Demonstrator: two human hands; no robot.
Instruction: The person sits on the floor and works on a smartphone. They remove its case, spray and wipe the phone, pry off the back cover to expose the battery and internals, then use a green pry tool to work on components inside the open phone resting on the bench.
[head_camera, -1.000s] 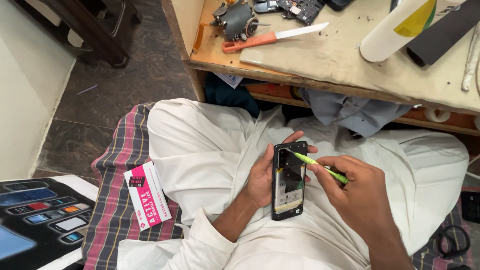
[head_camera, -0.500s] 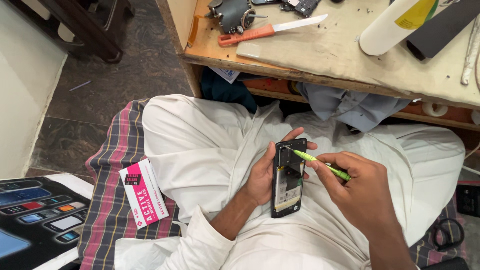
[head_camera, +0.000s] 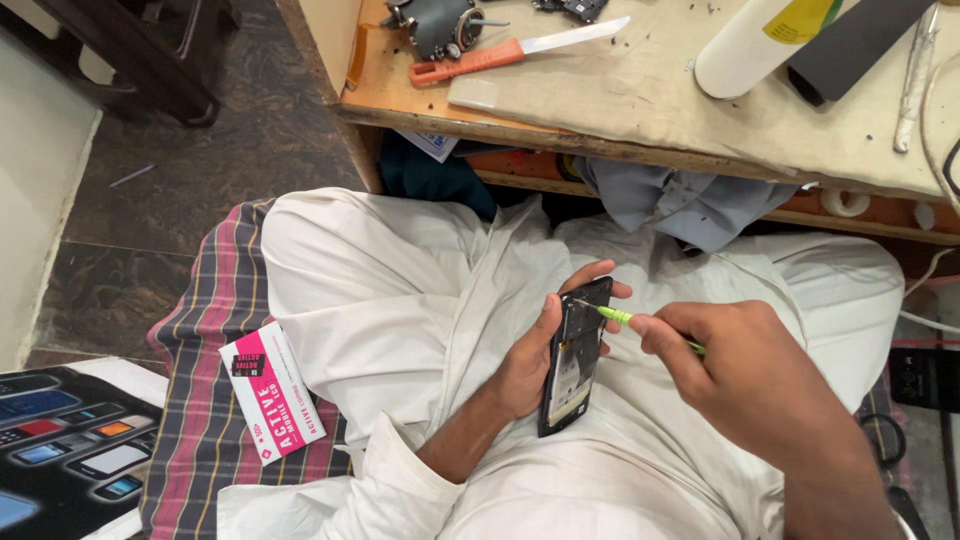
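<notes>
Head view looks down on a person sitting cross-legged in white cloth, and the landmark is the opened black slab-shaped phone (head_camera: 575, 357) held upright over the lap. Left hand (head_camera: 535, 360) wraps it from its left edge, thumb along that side and fingertips curling over the top right corner, so the fingers are closed around the phone. Right hand (head_camera: 745, 375), just right of the phone, pinches a thin lime-green plastic-handled screwdriver (head_camera: 630, 322) between thumb and forefinger, its fine metal tip touching the exposed inside near the phone's upper end. Well to the left of the phone a pink and white flat cardboard box (head_camera: 270, 392) lies on a plaid purple-striped cloth mat (head_camera: 205, 400). Farther beyond the phone, a worn wooden workbench (head_camera: 640, 120) carries an orange-handled knife (head_camera: 515, 48), a grey round metal part (head_camera: 440, 25) and a white cylindrical bottle (head_camera: 765, 40). As a judgement, the main risk is the tip slipping off its seat, since the phone is braced only by one hand in the air above soft fabric; a slip could scratch the board, and any tiny screw that comes loose could drop into the folds of white cloth and be lost.
</notes>
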